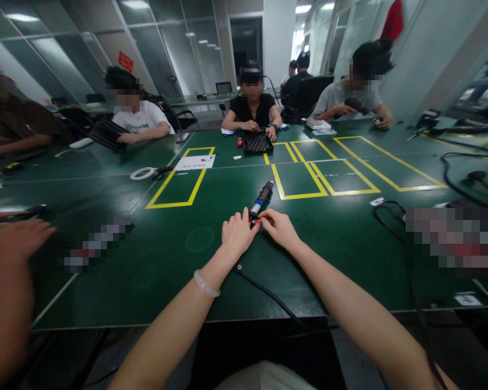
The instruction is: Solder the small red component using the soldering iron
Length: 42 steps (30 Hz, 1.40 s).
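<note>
A black, rod-shaped tool with a blue and silver band, which looks like an electric screwdriver (262, 199), lies slanted on the green table, its narrow tip pointing away from me. My left hand (238, 233), with a pale bangle at the wrist, is closed over its near end. Close against it, my right hand (280, 228) pinches with thumb and forefinger at small red and orange bits (254, 221). What exactly those fingertips hold is hidden. A black cord (270, 295) runs from beneath my left hand toward the table's front edge.
Yellow tape rectangles (305, 196) mark the green table (166, 292). A paper sheet (195, 162) and a white coil (142, 173) lie beyond. Black cables (394, 205) run at right. Another person's arm (8, 281) reaches in at left. Several people sit opposite, one at a black tray (258, 152).
</note>
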Each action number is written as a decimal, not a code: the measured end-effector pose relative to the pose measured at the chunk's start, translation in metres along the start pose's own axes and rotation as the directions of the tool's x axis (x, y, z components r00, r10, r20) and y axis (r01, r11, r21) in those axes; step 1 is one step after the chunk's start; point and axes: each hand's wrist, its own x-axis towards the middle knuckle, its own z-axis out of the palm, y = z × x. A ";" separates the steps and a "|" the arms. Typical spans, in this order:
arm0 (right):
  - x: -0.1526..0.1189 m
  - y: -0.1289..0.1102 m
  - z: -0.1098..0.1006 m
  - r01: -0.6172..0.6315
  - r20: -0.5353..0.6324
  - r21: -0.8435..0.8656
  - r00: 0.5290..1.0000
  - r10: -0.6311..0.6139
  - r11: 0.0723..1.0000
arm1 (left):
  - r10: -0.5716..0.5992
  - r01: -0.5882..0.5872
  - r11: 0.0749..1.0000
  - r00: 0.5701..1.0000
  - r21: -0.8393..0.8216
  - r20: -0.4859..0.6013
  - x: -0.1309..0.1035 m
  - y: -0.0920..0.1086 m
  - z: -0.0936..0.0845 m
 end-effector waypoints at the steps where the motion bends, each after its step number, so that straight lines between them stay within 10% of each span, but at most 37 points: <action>1: 0.000 0.001 0.000 0.008 -0.006 0.014 1.000 -0.008 1.000 | 0.006 -0.006 1.000 1.000 0.005 0.000 0.000 0.000 0.000; 11: 0.002 0.006 -0.006 0.032 -0.002 0.084 0.999 -0.032 0.996 | 0.037 -0.040 0.996 0.999 0.078 0.032 -0.004 -0.035 -0.004; 34: 0.000 0.006 -0.005 0.026 0.081 0.067 0.996 -0.031 0.997 | -0.385 0.358 0.906 0.918 0.224 0.090 -0.049 -0.247 -0.032; 42: -0.001 0.005 -0.004 0.047 0.094 0.063 0.994 -0.053 0.997 | -0.411 0.407 0.853 0.910 0.327 -0.061 -0.054 -0.253 -0.033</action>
